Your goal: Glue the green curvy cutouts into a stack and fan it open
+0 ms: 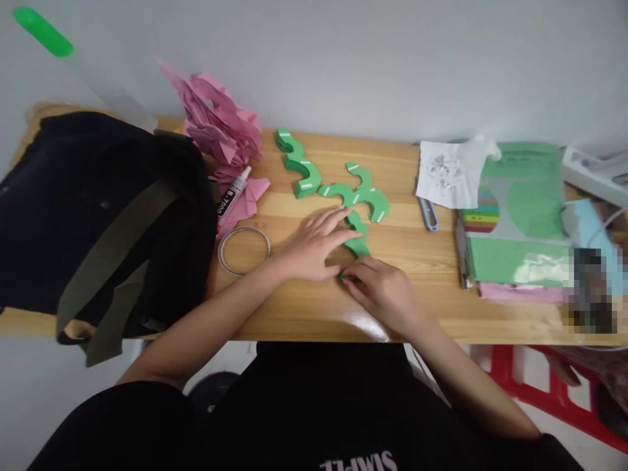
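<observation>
A wavy green paper strip (356, 243) lies on the table in front of me, partly covered by my fingers. My left hand (318, 243) is spread out, its fingertips resting on the strip's upper part. Thumb and fingers of my right hand (385, 288) are pinched at the strip's near end, and its tip there is mostly hidden. Just beyond lie two more loose wavy green pieces (377, 204), touching or overlapping, with short white tabs. A thicker stack of the same green wavy pieces (305, 171) sits farther back to the left.
To the left are a black bag (103, 216), crumpled pink paper (220, 124), a glue tube (233, 196) and a tape ring (220, 252). On the right lie a light-blue cutter (430, 214), a white paper with scraps (444, 173) and a green packet (515, 258).
</observation>
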Action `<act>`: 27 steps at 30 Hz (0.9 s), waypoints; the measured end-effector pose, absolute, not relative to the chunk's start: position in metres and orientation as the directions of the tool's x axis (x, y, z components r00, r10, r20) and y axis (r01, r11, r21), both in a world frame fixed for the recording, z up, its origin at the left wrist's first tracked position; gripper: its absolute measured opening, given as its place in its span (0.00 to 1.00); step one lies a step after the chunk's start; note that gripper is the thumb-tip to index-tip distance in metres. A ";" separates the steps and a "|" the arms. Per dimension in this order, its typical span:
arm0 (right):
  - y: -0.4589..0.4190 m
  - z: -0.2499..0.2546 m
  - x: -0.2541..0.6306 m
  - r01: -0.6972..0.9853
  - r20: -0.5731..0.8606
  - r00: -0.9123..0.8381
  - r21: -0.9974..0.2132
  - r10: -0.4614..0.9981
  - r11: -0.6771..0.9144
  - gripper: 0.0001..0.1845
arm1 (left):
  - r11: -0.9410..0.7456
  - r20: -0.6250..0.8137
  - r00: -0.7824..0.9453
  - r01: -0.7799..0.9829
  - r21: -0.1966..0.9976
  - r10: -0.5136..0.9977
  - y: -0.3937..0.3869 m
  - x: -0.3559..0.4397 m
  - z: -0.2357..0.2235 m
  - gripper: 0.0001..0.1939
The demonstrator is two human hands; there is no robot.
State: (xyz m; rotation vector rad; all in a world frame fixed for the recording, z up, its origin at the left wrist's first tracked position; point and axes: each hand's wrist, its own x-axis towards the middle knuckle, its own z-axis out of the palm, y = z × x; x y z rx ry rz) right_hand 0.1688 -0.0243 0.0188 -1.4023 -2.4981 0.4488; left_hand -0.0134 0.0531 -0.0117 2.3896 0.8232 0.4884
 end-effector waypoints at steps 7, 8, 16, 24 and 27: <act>-0.023 0.017 0.168 0.798 0.085 -0.494 -0.351 0.865 0.490 0.13 | -0.661 0.149 0.747 0.455 0.598 0.648 0.053 -0.014 -0.012 0.32; -0.024 0.016 0.167 0.799 0.093 -0.485 -0.357 0.870 0.483 0.13 | -0.660 0.150 0.746 0.453 0.599 0.649 0.053 -0.014 -0.011 0.32; -0.023 0.027 0.187 0.795 0.079 -0.350 -0.502 0.933 0.341 0.07 | -0.650 0.149 0.741 0.452 0.611 0.655 0.053 -0.014 -0.010 0.31; 0.047 0.068 0.286 0.900 0.230 0.212 -0.425 0.950 -0.098 0.08 | -0.633 0.157 0.720 0.459 0.624 0.677 0.048 -0.015 -0.013 0.31; 0.093 0.077 0.319 0.932 0.252 0.275 -0.308 0.928 -0.193 0.08 | -0.619 0.148 0.706 0.475 0.625 0.692 0.048 -0.015 -0.015 0.32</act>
